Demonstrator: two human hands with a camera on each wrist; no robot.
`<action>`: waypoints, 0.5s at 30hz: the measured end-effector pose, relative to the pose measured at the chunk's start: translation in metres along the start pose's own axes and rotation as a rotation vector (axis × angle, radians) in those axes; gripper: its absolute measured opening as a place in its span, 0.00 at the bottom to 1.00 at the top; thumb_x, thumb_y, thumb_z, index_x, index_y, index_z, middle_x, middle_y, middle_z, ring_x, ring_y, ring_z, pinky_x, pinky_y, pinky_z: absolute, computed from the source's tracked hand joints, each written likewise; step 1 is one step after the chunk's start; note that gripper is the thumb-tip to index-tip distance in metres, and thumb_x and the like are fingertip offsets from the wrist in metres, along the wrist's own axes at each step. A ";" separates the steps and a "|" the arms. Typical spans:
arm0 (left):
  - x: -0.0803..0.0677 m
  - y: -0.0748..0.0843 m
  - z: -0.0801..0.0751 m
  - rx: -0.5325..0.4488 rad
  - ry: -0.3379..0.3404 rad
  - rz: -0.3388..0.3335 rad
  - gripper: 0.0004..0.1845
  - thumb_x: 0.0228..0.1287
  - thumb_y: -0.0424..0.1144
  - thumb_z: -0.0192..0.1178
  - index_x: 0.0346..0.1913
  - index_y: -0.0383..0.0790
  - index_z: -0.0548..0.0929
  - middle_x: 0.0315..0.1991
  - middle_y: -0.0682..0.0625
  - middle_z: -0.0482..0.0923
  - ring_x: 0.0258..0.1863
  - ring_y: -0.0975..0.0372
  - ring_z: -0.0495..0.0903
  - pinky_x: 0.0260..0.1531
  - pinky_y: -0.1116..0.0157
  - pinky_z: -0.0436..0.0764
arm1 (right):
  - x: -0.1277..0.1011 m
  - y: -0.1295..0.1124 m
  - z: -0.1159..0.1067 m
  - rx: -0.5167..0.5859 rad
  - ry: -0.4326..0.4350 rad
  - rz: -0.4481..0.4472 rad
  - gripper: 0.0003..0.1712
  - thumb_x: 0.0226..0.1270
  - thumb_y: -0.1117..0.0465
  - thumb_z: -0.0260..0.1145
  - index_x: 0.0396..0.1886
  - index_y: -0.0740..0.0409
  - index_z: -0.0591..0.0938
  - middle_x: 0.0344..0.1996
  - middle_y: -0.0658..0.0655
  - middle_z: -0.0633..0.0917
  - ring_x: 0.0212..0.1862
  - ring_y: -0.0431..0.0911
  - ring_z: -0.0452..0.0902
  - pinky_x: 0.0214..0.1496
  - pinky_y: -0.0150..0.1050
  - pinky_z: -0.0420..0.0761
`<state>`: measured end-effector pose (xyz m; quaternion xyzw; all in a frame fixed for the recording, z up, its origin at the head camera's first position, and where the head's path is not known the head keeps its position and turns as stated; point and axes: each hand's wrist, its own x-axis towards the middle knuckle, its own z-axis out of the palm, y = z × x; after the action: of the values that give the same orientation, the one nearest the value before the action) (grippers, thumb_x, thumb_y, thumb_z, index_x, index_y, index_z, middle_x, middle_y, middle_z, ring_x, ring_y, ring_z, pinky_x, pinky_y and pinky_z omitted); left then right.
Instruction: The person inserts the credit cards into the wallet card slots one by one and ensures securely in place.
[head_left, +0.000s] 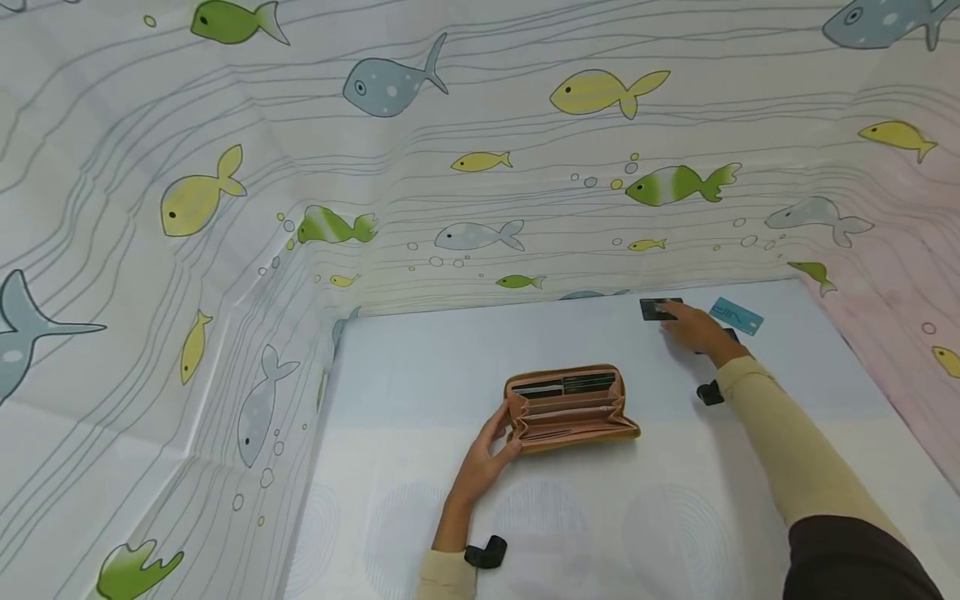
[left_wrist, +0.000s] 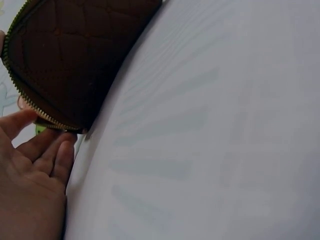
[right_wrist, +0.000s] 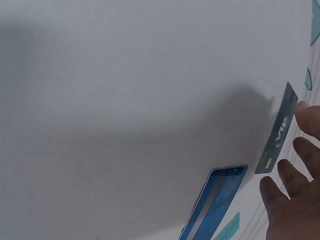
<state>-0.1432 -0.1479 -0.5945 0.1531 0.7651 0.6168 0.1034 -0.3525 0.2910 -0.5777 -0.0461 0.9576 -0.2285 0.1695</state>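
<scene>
Left hand (head_left: 486, 454) rests low with fingers relaxed; right hand (head_left: 693, 327) reaches far forward, fingers extended.

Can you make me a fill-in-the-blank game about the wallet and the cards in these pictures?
1. The wallet lies unzipped and ____ on the table.
2. The left hand touches the wallet's ____ end.
3. The right hand reaches to the dark card, and beside it lies a ____ card.
4. The sheet behind the table is printed with ____.

Missing words: open; left; blue; fish
</scene>
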 end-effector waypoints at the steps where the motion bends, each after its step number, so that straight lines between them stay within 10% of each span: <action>1: 0.000 0.000 0.000 0.000 0.001 0.001 0.38 0.73 0.36 0.57 0.79 0.35 0.52 0.77 0.41 0.58 0.77 0.48 0.59 0.73 0.44 0.62 | 0.000 0.000 0.001 0.002 -0.007 -0.001 0.31 0.81 0.56 0.51 0.78 0.60 0.60 0.77 0.71 0.54 0.75 0.74 0.48 0.73 0.71 0.55; 15: 0.001 0.000 0.001 0.014 -0.012 -0.019 0.38 0.74 0.37 0.55 0.80 0.36 0.50 0.78 0.42 0.56 0.78 0.51 0.57 0.74 0.45 0.60 | -0.003 -0.002 0.008 -0.081 0.037 -0.116 0.29 0.78 0.61 0.53 0.74 0.69 0.64 0.72 0.76 0.62 0.73 0.74 0.53 0.74 0.69 0.56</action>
<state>-0.1438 -0.1469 -0.5948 0.1505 0.7703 0.6094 0.1127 -0.3464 0.2860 -0.5825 -0.1042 0.9647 -0.1999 0.1365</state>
